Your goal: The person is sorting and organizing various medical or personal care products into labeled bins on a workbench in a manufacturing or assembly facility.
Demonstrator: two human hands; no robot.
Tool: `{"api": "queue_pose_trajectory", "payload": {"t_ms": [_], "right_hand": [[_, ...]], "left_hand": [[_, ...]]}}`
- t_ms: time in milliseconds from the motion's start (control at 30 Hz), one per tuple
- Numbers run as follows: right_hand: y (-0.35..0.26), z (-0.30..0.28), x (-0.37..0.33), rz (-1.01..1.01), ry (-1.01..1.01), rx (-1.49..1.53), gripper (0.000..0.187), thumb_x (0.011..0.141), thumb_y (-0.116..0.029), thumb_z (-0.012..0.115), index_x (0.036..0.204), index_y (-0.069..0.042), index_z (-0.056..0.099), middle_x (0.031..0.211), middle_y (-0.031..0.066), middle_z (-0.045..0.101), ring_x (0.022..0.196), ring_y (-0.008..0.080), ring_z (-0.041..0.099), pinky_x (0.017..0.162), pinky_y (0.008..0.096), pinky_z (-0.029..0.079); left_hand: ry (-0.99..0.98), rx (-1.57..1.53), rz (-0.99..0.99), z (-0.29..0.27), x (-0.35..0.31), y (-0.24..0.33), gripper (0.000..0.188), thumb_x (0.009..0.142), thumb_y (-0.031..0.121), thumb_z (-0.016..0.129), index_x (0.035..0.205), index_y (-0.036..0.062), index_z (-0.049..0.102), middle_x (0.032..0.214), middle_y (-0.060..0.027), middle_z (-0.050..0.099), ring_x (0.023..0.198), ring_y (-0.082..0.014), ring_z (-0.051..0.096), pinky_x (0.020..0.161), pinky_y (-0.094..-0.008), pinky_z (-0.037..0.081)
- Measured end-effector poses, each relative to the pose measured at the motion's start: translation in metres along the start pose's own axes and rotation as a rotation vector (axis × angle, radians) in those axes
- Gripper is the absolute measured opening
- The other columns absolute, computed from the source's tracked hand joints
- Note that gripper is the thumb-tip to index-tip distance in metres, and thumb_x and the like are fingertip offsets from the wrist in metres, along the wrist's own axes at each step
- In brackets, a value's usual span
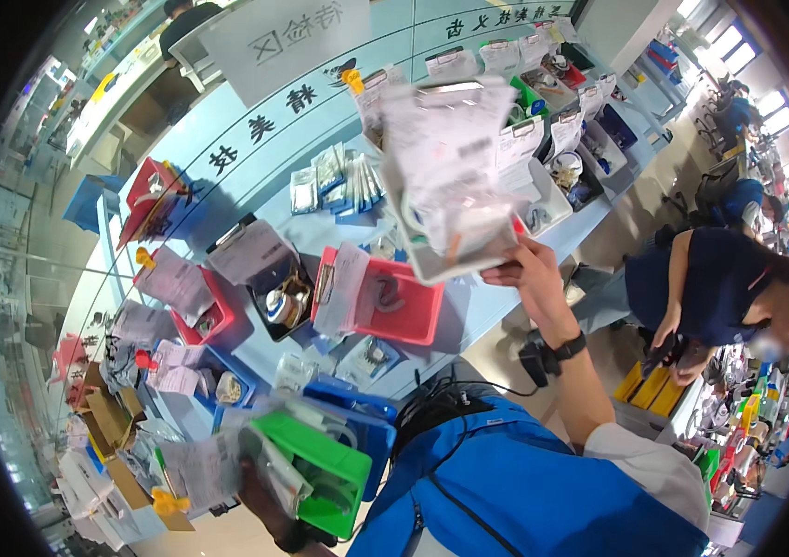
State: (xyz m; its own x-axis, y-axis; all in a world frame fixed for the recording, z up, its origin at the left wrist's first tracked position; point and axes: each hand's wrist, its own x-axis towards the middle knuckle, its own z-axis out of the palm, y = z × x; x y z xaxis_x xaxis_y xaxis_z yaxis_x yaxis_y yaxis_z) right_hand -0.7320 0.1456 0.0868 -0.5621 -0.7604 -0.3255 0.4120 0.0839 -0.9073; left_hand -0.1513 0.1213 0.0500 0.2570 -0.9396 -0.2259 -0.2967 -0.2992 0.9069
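Observation:
My right hand (pixel 526 271) grips the near rim of a light-grey bin (pixel 455 265) and holds it above the table. Clipped papers (pixel 445 130) stand up from this bin, blurred, and a clear plastic bag (pixel 478 218) lies in it. Low at the left, my left hand (pixel 264 497) is in shadow against the side of a green bin (pixel 352 459), its fingers partly hidden as it holds the bin. Packets and grey curved pieces lie in the green bin, with a paper sheet (pixel 199 472) at its left. A blue bin (pixel 378 436) sits right behind the green one.
On the light-blue table stand a red bin (pixel 417 311), a black bin (pixel 297 330) and several more bins with clipped papers. Bagged parts (pixel 343 181) lie toward the back. A cardboard box (pixel 111 418) is at the left. At the right, a person in dark clothing (pixel 710 283) bends forward.

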Motion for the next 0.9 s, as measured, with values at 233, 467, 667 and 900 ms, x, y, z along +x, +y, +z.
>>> {"api": "queue_pose_trajectory", "payload": {"t_ms": [233, 467, 667, 900], "right_hand": [[0.054, -0.056, -0.082, 0.119, 0.217, 0.145, 0.03, 0.098, -0.007, 0.049, 0.119, 0.011, 0.061, 0.103, 0.0218, 0.072, 0.083, 0.0318, 0.076, 0.076, 0.0388, 0.066], [0.055, -0.126, -0.114, 0.04, 0.448, 0.252, 0.026, 0.096, -0.007, 0.049, 0.11, 0.009, 0.064, 0.096, 0.0208, 0.072, 0.079, 0.0294, 0.076, 0.074, 0.039, 0.065], [0.029, -0.203, -0.095, -0.02, 0.569, 0.377, 0.026, 0.096, -0.009, 0.049, 0.108, 0.007, 0.065, 0.09, 0.0177, 0.073, 0.076, 0.0251, 0.075, 0.074, 0.0374, 0.063], [-0.011, -0.372, -0.071, -0.055, 0.604, 0.414, 0.026, 0.097, -0.008, 0.047, 0.108, 0.008, 0.065, 0.095, 0.0178, 0.074, 0.081, 0.0257, 0.076, 0.079, 0.0376, 0.064]], "left_hand": [[-0.3, -0.411, -0.018, 0.064, 0.005, 0.06, 0.043, 0.1, 0.028, 0.068, 0.128, -0.0033, 0.06, 0.116, -0.012, 0.065, 0.101, -0.022, 0.063, 0.09, -0.0362, 0.051], [-0.35, -0.089, 0.143, 0.118, 0.019, 0.058, 0.04, 0.1, 0.018, 0.066, 0.132, -0.0043, 0.058, 0.124, -0.0123, 0.062, 0.109, -0.0239, 0.059, 0.096, -0.0381, 0.048], [-0.525, 0.014, 0.108, 0.197, -0.016, 0.118, 0.036, 0.101, 0.019, 0.063, 0.128, -0.0048, 0.062, 0.123, -0.0124, 0.065, 0.11, -0.0243, 0.059, 0.095, -0.0371, 0.048], [-0.579, 0.189, 0.139, 0.373, -0.094, 0.185, 0.033, 0.102, 0.018, 0.061, 0.126, -0.0045, 0.065, 0.123, -0.0127, 0.067, 0.109, -0.0245, 0.06, 0.093, -0.0371, 0.049]]}}
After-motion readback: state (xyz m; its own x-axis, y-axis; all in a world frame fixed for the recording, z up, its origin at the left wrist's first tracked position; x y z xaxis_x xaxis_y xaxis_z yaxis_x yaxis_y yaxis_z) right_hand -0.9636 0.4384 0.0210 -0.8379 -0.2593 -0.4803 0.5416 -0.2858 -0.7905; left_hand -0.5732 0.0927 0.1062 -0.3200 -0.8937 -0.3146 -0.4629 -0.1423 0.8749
